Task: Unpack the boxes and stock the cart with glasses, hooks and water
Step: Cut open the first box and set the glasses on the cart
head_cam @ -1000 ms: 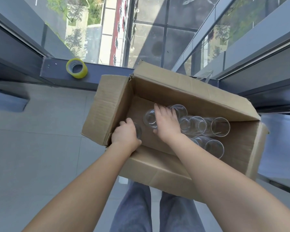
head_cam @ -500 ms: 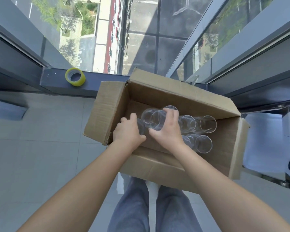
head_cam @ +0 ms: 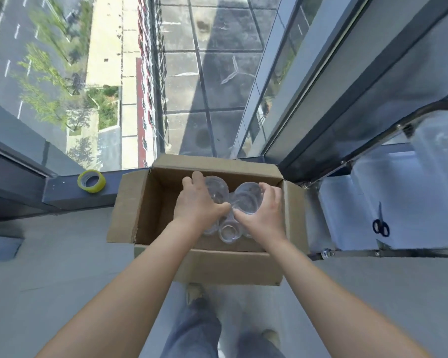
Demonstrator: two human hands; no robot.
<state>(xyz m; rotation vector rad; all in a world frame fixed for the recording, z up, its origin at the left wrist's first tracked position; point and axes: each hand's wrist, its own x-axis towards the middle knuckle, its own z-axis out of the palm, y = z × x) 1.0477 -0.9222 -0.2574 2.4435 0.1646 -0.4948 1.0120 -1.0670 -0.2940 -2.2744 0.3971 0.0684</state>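
Now both hands [head_cam: 199, 205] [head_cam: 263, 215] hold the glasses [head_cam: 246, 200] lifted above the box [head_cam: 150, 215].

Both arms outstretched; left grip [head_cam: 197, 208], right grip [head_cam: 263, 215] curled, clasping

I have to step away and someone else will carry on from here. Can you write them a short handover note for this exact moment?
Left hand: curled round clear glasses, held above the open cardboard box.
Right hand: curled round another bunch of glasses, beside the left.
How many each hand carries is hard to count; they are transparent and overlap.
The cart stands right of the box, lined with white sheeting, with scissors lying on it. A yellow tape roll sits on the window ledge.
Done: box opened, glasses lifted out.
Left: set them on the cart; no hooks or water in view yet.
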